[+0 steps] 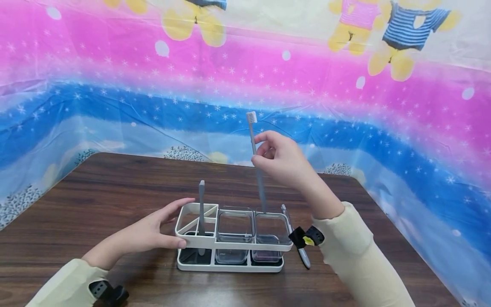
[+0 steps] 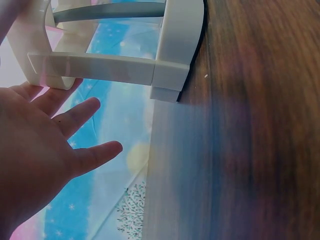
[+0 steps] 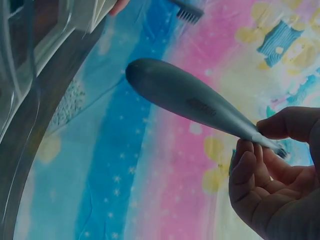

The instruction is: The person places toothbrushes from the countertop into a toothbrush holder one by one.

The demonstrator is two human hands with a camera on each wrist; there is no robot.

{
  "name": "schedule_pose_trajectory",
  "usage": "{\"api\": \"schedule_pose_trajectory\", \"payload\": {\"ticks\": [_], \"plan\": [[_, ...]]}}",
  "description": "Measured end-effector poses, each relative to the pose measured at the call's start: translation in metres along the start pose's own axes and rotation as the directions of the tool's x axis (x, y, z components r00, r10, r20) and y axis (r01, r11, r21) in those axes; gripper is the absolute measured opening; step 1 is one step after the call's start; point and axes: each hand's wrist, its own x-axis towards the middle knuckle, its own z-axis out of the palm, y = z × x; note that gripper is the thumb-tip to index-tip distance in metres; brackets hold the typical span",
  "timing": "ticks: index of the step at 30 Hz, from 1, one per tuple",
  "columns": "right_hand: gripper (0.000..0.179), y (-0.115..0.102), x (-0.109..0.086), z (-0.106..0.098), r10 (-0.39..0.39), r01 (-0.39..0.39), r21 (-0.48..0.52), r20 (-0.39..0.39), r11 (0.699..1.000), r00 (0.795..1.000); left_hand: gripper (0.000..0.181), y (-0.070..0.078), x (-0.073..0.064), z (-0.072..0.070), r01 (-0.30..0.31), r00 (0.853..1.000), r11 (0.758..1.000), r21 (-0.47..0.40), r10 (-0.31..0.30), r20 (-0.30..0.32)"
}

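Upright in my right hand [image 1: 284, 157], pinched between thumb and fingers, is a grey toothbrush [image 1: 260, 183], white bristles up. Its handle [image 3: 185, 95] hangs down, the lower end near the back rim of the right clear cup [image 1: 271, 228]. My left hand [image 1: 153, 232] holds the left end of the white toothbrush holder [image 1: 234, 246], thumb at the front corner and a finger at the back. Several fingers [image 2: 75, 117] stretch out loosely beside it in the left wrist view. A second grey toothbrush [image 1: 201, 204] stands in the holder's divided left section.
Another grey toothbrush [image 1: 304, 257] lies on the table just right of the holder, partly hidden by the right wrist's black camera strap [image 1: 307, 236]. A second clear cup [image 1: 235, 230] sits in the holder's middle. Behind the brown wooden table [image 1: 126, 187] hangs a patterned cloth [image 1: 238, 76].
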Motion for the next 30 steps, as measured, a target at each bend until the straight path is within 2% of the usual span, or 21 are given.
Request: {"api": "schedule_pose_trajectory", "payload": {"ticks": [8, 19, 26, 30], "plan": [[0.032, -0.012, 0.0, 0.017, -0.019, 0.022, 0.122, -0.023, 0.992, 1.0, 0.083, -0.001, 0.0, 0.0, -0.007, 1.0, 1.0, -0.003, 0.007, -0.002], [0.024, -0.019, -0.005, 0.036, -0.11, 0.114, 0.237, -0.028, 0.965, 0.994, 0.081, -0.002, 0.001, 0.0, -0.027, 1.0, 1.0, -0.008, 0.027, -0.007], [0.021, -0.018, -0.008, 0.048, -0.134, 0.137, 0.272, -0.03, 0.953, 0.991, 0.081, -0.003, 0.001, 0.0, -0.016, 1.0, 1.0, -0.017, 0.016, 0.006], [0.018, -0.018, -0.01, 0.053, -0.121, 0.124, 0.287, -0.029, 0.95, 0.992, 0.081, -0.002, 0.001, 0.0, -0.01, 1.0, 1.0, -0.015, 0.01, 0.007]]}}
